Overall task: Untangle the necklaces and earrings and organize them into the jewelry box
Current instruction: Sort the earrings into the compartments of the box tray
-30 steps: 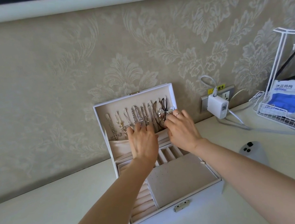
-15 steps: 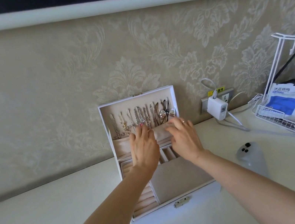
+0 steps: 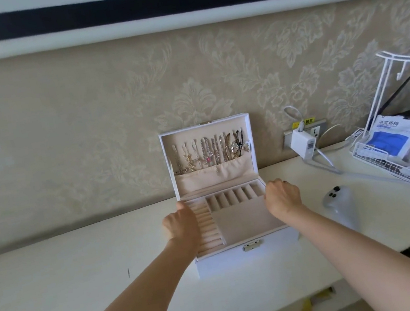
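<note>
Hands flank the jewelry box (image 3: 242, 257) — left hand (image 3: 181, 224) gripping its left short side, right hand (image 3: 283, 198) curled over the right rim, neither nearer. I judge the box dead ahead, long axis left to right, with necklaces (image 3: 208, 152) hung in the upright lid. Writing: Chinese characters on the blue-white packet (image 3: 395, 134) and the yellow sticker (image 3: 306, 121) — I cannot read them.

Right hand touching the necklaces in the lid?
Apart. Head view: right hand sits at the box rim, lid pocket between it and the necklaces above.
</note>
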`<control>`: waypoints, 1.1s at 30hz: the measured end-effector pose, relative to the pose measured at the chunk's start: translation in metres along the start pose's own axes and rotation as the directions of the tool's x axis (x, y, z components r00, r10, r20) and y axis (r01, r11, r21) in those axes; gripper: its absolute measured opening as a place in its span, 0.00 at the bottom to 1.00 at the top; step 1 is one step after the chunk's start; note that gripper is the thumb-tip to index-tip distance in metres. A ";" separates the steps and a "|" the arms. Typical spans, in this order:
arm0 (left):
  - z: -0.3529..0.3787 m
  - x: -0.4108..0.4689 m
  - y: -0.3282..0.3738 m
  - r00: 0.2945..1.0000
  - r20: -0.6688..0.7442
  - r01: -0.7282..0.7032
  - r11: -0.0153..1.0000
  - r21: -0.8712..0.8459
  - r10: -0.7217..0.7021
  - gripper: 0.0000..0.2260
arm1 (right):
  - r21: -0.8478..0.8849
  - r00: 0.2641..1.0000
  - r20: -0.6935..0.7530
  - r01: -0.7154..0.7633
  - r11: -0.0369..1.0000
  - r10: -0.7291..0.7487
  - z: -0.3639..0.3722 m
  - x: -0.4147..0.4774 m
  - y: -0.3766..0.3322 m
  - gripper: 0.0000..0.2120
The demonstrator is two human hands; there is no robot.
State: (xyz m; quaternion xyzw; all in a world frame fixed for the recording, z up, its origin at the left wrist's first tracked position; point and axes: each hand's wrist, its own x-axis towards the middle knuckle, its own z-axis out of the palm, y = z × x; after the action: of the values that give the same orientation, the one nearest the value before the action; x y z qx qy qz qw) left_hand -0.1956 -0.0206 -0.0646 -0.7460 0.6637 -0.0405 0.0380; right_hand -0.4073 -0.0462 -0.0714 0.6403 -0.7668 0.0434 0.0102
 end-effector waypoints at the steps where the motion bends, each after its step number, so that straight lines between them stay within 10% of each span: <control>1: 0.002 -0.004 0.001 1.000 0.017 0.000 1.000 -0.001 0.000 0.21 | -0.005 1.000 -0.002 0.003 1.000 -0.003 0.001 -0.002 0.001 0.13; 9: -0.004 -0.020 -0.002 0.994 -0.003 -0.107 0.992 -0.068 0.107 0.24 | 0.017 1.000 0.017 -0.003 1.000 0.002 -0.005 -0.008 -0.001 0.15; 33: 0.024 -0.031 -0.164 0.957 0.022 0.288 0.956 0.053 -0.290 0.25 | 0.164 0.962 0.100 0.237 0.958 -0.256 -0.007 -0.058 -0.160 0.13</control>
State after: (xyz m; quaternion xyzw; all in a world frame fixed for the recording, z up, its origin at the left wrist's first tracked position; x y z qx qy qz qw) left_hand -0.0351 0.0289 -0.0707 -0.8342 0.5458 -0.0508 0.0600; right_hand -0.2399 -0.0167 -0.0602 0.7314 -0.6746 0.0607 -0.0789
